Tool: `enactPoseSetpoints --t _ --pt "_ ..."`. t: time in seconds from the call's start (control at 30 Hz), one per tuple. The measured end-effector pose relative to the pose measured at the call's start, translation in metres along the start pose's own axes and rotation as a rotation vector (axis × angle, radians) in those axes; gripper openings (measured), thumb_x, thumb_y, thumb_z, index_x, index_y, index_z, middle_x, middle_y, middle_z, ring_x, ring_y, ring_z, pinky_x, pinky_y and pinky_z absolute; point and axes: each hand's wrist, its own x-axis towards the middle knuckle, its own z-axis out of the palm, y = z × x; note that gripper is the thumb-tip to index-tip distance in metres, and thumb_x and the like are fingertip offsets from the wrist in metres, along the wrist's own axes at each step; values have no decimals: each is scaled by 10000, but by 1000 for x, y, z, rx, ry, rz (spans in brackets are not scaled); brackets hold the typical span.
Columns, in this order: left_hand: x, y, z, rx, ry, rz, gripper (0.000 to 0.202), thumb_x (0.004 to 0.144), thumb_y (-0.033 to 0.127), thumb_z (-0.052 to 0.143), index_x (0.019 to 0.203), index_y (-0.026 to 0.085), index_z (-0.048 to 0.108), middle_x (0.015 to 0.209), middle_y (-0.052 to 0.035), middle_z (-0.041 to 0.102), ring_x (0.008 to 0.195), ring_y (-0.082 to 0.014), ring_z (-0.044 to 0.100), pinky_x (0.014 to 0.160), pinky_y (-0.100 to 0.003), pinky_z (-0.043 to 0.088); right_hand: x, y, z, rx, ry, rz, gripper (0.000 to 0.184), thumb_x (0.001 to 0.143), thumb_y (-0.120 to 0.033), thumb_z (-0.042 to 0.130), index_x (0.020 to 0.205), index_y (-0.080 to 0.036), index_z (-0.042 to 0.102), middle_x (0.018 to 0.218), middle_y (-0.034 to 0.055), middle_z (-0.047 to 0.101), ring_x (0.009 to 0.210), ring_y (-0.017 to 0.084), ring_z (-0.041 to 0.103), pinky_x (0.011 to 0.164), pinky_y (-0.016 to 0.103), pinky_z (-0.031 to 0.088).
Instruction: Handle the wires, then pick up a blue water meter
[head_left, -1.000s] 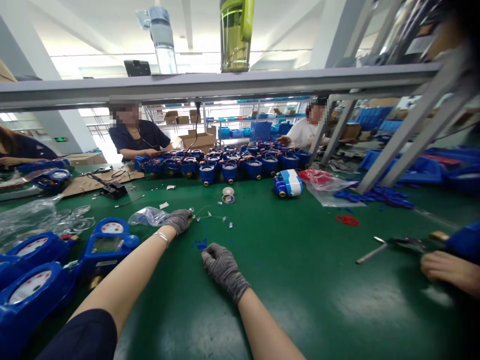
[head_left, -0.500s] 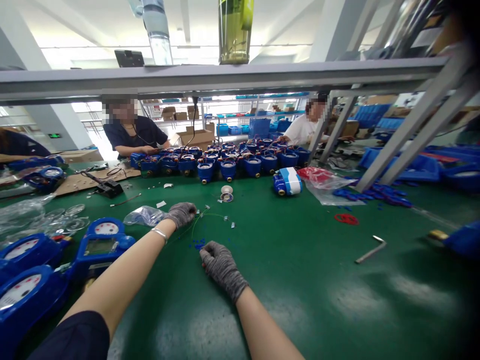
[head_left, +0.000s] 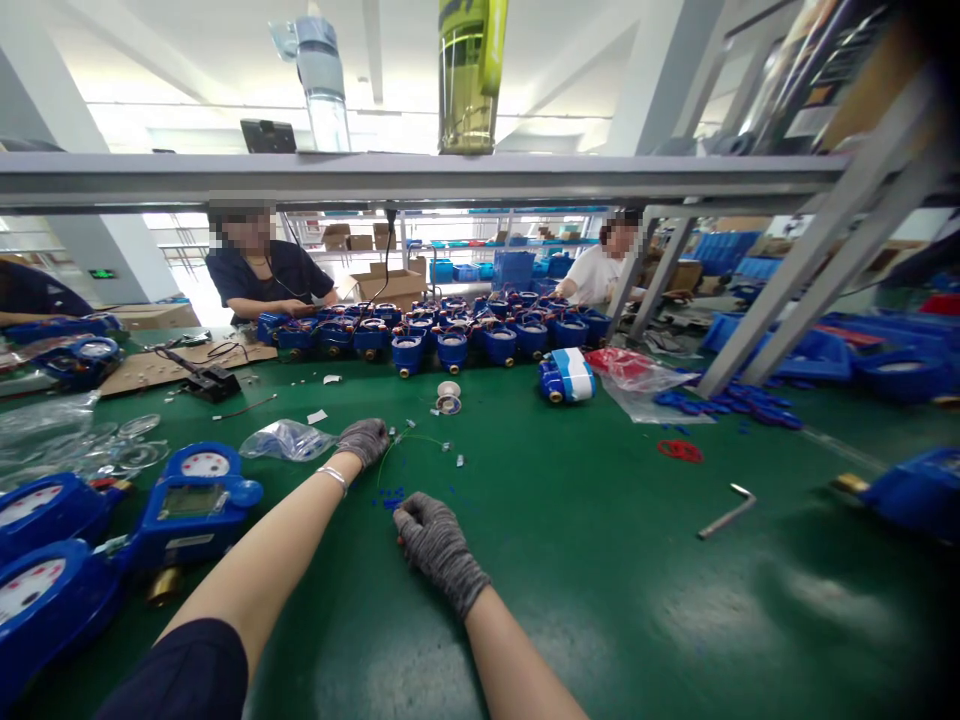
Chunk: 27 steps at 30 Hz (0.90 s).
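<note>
Both my hands wear grey knit gloves. My left hand (head_left: 364,440) reaches forward over the green table (head_left: 600,540) and pinches a thin green wire (head_left: 397,445) with small white pieces on it. My right hand (head_left: 429,535) rests closer to me, fingers curled down on the table beside a scatter of small blue bits (head_left: 390,497); what it holds is hidden. A clear plastic bag (head_left: 285,440) lies just left of my left hand.
Blue water meters (head_left: 191,500) lie at my left, and a row of several more (head_left: 450,345) stands across the table. A hex key (head_left: 726,510), a red ring (head_left: 679,451), a wire spool (head_left: 448,397) and red and blue parts bags lie around. Two people sit opposite.
The other person's hand and pliers at the right edge have left the view. My left hand drew the wire slightly; my right hand stays down in place.
</note>
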Motion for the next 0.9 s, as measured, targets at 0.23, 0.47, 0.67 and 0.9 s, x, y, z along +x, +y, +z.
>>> enactPoseSetpoints --t 0.23,0.47,0.67,0.9 --pt "-28 0 -23 -56 177 71 281 944 385 562 1085 151 630 1102 -90 646 1002 -226 626 896 -451 509 2 2 2 96 -37 41 132 853 -278 547 794 -178 608 588 -24 601 465 95 531 456 185 396" --pt "-97 13 -2 -126 123 343 155 881 298 636 972 184 688 1048 -61 672 1007 -215 606 931 -409 469 9 5 -3 163 131 28 216 880 -334 476 894 -166 611 661 -6 613 534 109 555 481 195 419" --pt "-123 -12 10 -215 202 111 256 934 307 502 1138 225 634 1134 -54 675 1032 -188 626 930 -284 461 14 8 -12 103 287 -19 228 872 -335 487 903 -172 644 701 16 632 670 142 590 577 216 451" --pt "-130 -38 22 -179 103 -107 324 889 343 512 1159 202 623 1115 -104 677 1012 -266 643 876 -358 485 16 11 -10 48 296 -46 206 868 -322 499 866 -181 648 717 5 640 713 146 599 621 224 464"
